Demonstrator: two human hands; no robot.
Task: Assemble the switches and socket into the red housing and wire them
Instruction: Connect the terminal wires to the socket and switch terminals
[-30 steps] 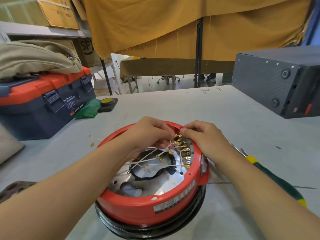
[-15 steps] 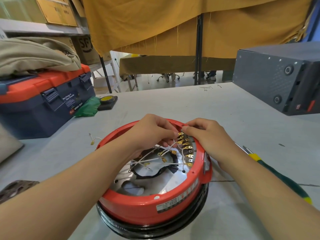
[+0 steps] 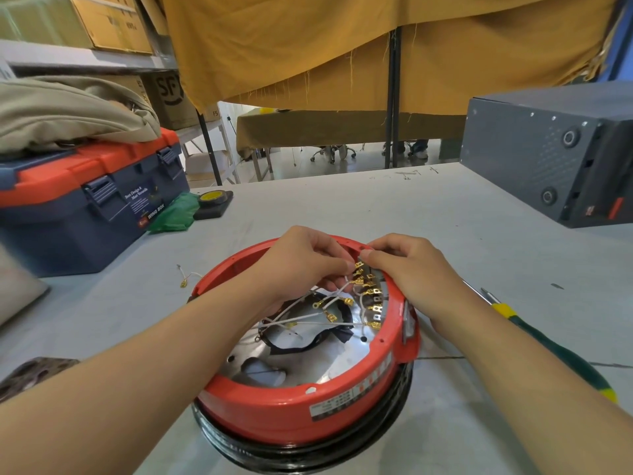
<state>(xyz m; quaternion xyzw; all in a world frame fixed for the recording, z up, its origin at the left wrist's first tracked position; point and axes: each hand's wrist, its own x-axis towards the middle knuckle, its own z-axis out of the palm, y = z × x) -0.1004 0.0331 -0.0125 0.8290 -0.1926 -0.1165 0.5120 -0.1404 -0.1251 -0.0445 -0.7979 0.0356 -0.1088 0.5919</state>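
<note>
The round red housing (image 3: 274,406) lies upside down on a black base in the middle of the table. Inside it, white wires (image 3: 308,322) with brass terminals run to a row of brass tabs (image 3: 371,299) along the right inner wall. My left hand (image 3: 301,265) reaches over the far rim and pinches a white wire's brass terminal at the top of the row. My right hand (image 3: 407,272) rests on the right rim, its thumb and fingertips curled at the same terminal. The switches and socket behind the tabs are hidden.
A loose wire with a brass terminal (image 3: 185,279) lies left of the housing. A green-and-yellow screwdriver (image 3: 548,344) lies to the right under my forearm. A blue-and-orange toolbox (image 3: 85,207) stands left, a grey metal box (image 3: 555,156) at the back right.
The view has shifted slightly. Both hands stay at the top of the terminal row, with only small finger movements on the wire.
</note>
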